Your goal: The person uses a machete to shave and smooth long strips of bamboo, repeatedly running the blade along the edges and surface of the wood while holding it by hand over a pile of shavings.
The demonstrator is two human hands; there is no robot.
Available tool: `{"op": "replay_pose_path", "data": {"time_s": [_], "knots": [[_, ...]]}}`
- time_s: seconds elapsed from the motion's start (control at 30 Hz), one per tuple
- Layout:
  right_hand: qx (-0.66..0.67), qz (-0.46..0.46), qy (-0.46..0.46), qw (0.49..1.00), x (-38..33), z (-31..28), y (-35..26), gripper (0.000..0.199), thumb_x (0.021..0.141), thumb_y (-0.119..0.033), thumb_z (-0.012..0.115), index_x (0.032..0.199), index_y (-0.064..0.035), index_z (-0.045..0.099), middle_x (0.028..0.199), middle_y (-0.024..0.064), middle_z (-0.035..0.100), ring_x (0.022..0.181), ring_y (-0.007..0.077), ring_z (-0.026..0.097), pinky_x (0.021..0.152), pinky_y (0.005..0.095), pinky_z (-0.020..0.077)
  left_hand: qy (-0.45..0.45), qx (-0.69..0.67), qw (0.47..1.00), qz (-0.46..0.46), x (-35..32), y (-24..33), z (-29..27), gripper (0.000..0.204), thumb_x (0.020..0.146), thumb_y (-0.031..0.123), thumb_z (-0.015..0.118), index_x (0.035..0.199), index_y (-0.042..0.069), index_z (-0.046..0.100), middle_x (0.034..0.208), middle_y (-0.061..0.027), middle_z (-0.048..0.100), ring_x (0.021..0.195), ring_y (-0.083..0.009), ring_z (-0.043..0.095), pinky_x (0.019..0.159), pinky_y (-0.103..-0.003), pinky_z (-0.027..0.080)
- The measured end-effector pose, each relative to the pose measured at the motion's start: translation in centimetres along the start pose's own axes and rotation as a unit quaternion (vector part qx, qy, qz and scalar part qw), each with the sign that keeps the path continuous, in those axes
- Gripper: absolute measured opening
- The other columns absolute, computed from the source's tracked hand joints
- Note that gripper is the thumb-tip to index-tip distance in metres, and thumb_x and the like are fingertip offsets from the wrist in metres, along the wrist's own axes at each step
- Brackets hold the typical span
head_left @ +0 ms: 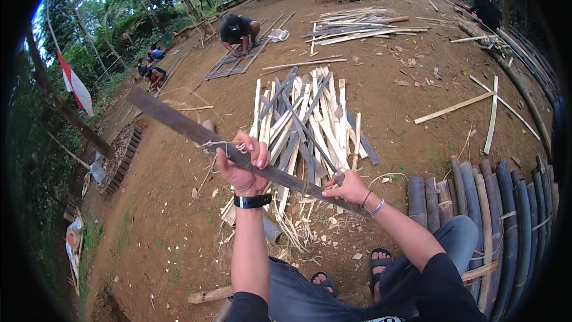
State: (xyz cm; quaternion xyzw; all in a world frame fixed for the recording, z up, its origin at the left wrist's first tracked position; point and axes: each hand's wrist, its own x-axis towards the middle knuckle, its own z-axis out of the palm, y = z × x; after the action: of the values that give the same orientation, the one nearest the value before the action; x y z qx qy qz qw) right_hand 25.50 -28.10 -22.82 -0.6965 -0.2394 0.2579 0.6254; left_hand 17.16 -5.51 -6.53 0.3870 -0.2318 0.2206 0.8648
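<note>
A long dark bamboo strip [173, 120] runs slantwise across my front, from upper left to lower right. My left hand [245, 164], with a black watch on its wrist, is closed around the strip's middle, palm up. Thin curled fibres hang from the strip beside its fingers. Near the strip's lower end, my right hand [348, 189] grips the handle of a long, narrow-bladed knife [314, 142]. The blade points up and away over the pile, and the thumb lies against the strip. Below both hands spreads a heap of pale and dark split bamboo strips [325, 116].
Bamboo poles [476, 209] lie side by side at my right. Loose shavings [304, 226] litter the ground near my sandalled feet. Another strip stack [363, 27] lies farther off. A crouching person [238, 33] works over a bamboo lattice [229, 68]; more people are at far left.
</note>
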Motion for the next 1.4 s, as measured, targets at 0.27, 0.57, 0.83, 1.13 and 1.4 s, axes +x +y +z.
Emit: {"op": "replay_pose_path", "data": {"time_s": [0.27,0.57,0.83,1.13,1.4], "knots": [[-0.018,0.063,-0.085,0.994,-2.2,-1.9,-5.2,0.031,0.071,-0.011,0.083,0.076,-0.0045,0.053,0.059,0.0017,0.058,0.045,0.0087,0.054,0.039,0.0246,0.0425,-0.012,-0.012,0.996,-0.086,1.6,-2.5,3.7,0.062,0.088,0.066,0.048,0.084,0.005,0.047,0.055,-0.0018,0.040,0.054,-0.0144,0.047,0.047,-0.024,0.037],[-0.150,0.106,0.066,0.981,-2.9,-6.8,-10.2,0.032,0.070,-0.026,0.085,0.073,-0.0044,0.061,0.057,0.0054,0.061,0.046,0.0105,0.057,0.042,0.0250,0.0440,0.051,0.153,0.985,-0.062,2.1,-6.7,6.0,0.057,0.097,0.061,0.031,0.106,0.008,0.049,0.061,-0.0080,0.056,0.063,-0.0210,0.058,0.064,-0.034,0.048],[0.133,-0.099,0.029,0.986,-2.2,-5.6,-12.9,0.030,0.072,-0.017,0.084,0.072,-0.0052,0.057,0.055,0.0002,0.056,0.042,0.0072,0.051,0.037,0.0219,0.0393,-0.040,0.363,0.928,-0.076,4.7,-7.2,10.6,0.048,0.104,0.040,0.034,0.120,0.002,0.057,0.103,-0.0055,0.063,0.094,-0.0111,0.057,0.085,-0.029,0.045],[0.183,-0.058,0.085,0.978,-2.3,-6.5,-11.5,0.033,0.073,-0.019,0.084,0.080,-0.0071,0.054,0.053,0.0003,0.053,0.040,0.0088,0.047,0.036,0.0244,0.0386,0.088,0.551,0.817,0.145,8.8,-6.4,15.6,0.029,0.086,0.019,0.071,0.099,-0.006,0.069,0.077,-0.0126,0.072,0.069,-0.0137,0.069,0.063,-0.026,0.053],[0.220,-0.067,0.115,0.966,-2.2,-8.6,-10.6,0.037,0.071,-0.018,0.085,0.077,-0.0071,0.051,0.053,-0.0010,0.051,0.039,0.0076,0.046,0.035,0.0229,0.0368,0.011,0.494,0.868,0.039,10.5,-6.8,16.2,0.035,0.082,0.011,0.074,0.111,-0.005,0.064,0.090,-0.0110,0.071,0.077,-0.0118,0.068,0.066,-0.024,0.056]]}}
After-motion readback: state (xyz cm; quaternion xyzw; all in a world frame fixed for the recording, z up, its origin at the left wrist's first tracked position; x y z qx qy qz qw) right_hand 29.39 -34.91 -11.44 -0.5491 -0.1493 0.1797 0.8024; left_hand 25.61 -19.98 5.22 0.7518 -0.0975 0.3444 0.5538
